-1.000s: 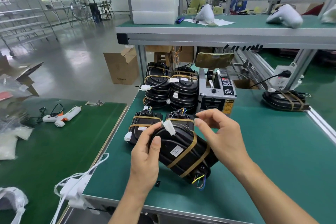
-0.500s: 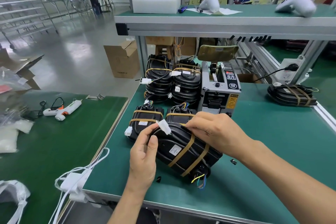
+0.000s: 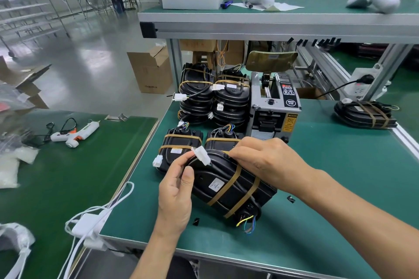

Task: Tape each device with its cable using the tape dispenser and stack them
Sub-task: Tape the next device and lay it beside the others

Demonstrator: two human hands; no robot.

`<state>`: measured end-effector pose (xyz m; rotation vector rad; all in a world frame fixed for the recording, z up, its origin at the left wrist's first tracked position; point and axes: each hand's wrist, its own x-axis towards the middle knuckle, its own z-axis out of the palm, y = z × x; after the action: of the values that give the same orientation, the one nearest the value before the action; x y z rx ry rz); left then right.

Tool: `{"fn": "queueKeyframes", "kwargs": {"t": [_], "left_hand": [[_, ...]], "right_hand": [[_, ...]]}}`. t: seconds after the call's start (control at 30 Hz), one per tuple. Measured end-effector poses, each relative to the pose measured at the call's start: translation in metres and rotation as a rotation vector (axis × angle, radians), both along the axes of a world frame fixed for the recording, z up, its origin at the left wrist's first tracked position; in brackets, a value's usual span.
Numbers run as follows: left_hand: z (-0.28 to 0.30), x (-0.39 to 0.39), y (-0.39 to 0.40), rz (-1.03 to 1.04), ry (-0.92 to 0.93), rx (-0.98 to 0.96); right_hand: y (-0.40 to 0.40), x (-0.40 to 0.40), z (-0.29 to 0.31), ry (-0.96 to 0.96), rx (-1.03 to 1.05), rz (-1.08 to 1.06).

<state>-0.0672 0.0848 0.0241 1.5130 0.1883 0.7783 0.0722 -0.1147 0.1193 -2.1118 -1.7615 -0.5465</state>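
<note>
- My left hand [image 3: 175,190] grips the near-left end of the black device [image 3: 229,186], fingers curled by its white connector [image 3: 202,154]; my right hand [image 3: 263,161] presses the far edge, fingers bent onto tape there.
- The device sits tilted on the green bench mat [image 3: 328,188], near centre.
- It looks rigid, fairly hefty, smooth plastic — best held by the ends (not the loose wires).
- Taped stacks [image 3: 213,97] and the tape dispenser [image 3: 274,106] stand further back.

device [image 3: 229,186] front | stacks [image 3: 214,97] behind | tape dispenser [image 3: 275,106] right of stacks
</note>
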Motion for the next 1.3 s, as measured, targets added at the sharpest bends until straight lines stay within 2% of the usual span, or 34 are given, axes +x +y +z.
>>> {"fn": "queueKeyframes", "kwargs": {"t": [0.37, 0.53, 0.67, 0.83, 0.93, 1.17, 1.23, 1.3], "left_hand": [[-0.005, 0.002, 0.004, 0.004, 0.008, 0.001], [-0.011, 0.002, 0.007, 0.000, 0.035, -0.011], [-0.013, 0.003, 0.007, 0.006, 0.046, 0.004], [-0.017, 0.000, 0.010, -0.015, 0.036, -0.046], [-0.018, -0.003, 0.010, -0.015, 0.025, -0.068], [-0.015, -0.012, 0.006, 0.032, 0.026, -0.037], [-0.014, -0.015, 0.006, 0.049, 0.022, -0.014], [-0.015, -0.018, 0.005, 0.068, 0.034, 0.022]], "right_hand": [[-0.003, 0.000, 0.008, -0.063, -0.115, 0.008], [-0.004, -0.003, 0.012, -0.084, -0.102, 0.023], [-0.003, -0.013, 0.008, 0.149, 0.027, 0.010], [-0.005, -0.031, -0.005, 0.548, 0.008, -0.071], [-0.004, -0.040, -0.014, 0.690, 0.029, -0.070], [-0.004, -0.049, -0.023, 0.696, 0.196, -0.171], [-0.003, -0.051, -0.022, 0.679, 0.155, -0.187], [0.000, -0.050, -0.020, 0.670, 0.018, -0.208]]}}
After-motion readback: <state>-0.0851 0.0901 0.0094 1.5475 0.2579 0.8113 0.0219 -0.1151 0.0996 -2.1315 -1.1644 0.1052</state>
